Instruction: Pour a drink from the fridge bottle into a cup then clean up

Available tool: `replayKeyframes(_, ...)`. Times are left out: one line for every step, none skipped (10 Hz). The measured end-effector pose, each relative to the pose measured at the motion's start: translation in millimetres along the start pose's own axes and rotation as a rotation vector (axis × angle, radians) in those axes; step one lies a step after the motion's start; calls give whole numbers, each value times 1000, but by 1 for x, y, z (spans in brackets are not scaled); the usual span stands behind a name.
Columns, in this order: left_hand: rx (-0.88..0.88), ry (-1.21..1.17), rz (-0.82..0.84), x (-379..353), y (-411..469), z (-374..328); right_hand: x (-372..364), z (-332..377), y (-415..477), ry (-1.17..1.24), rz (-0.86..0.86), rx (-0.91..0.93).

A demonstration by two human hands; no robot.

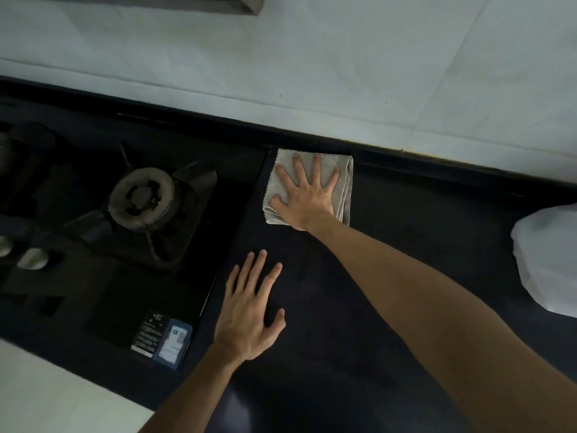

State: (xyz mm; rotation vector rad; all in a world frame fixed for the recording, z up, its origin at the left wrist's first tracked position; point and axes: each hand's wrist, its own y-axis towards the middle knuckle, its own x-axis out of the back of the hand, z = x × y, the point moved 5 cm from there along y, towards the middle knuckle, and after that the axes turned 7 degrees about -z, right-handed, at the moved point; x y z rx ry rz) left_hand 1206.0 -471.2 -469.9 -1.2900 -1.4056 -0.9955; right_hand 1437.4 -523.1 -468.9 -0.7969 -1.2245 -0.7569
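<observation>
Your left hand (249,310) lies flat on the dark counter (359,307) nearest you, fingers straight and slightly spread, just right of the stove (140,214). Farther back, your right hand (307,195) presses a folded grey cloth (346,189) onto the counter by the wall (312,73), fingers spread wide.

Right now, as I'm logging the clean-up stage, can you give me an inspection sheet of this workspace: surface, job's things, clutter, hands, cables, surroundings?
Surface: dark counter; too dark to tell whether any spill is left.
Job's things: folded grey cloth lies flat on the counter, close to the wall; nothing else of the job seen.
Clutter: white bag at the right edge.
Hands: right hand is spread flat on the cloth; left hand is open over the counter, beside the stove.
Cables: nothing seen.
Surroundings: gas stove on the left, no flame seen; pale tiled wall behind.
</observation>
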Motion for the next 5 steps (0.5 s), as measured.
replayKeyframes(-5, -6, 4, 1, 0, 0, 2, 1, -1, -10, 9, 5)
replayKeyframes(-2, -10, 20, 3, 0, 0, 4, 0, -9, -9, 24, 27)
replayKeyframes(-1, -5, 21, 6, -1, -1, 14, -5, -27, 8, 55, 70)
replayKeyframes(-2, 15, 3, 5, 0, -3, 28, -20, -59, -36, 58, 77)
replayKeyframes(13, 92, 23, 7, -9, -3, 34, -33, -101, -15, 104, 15)
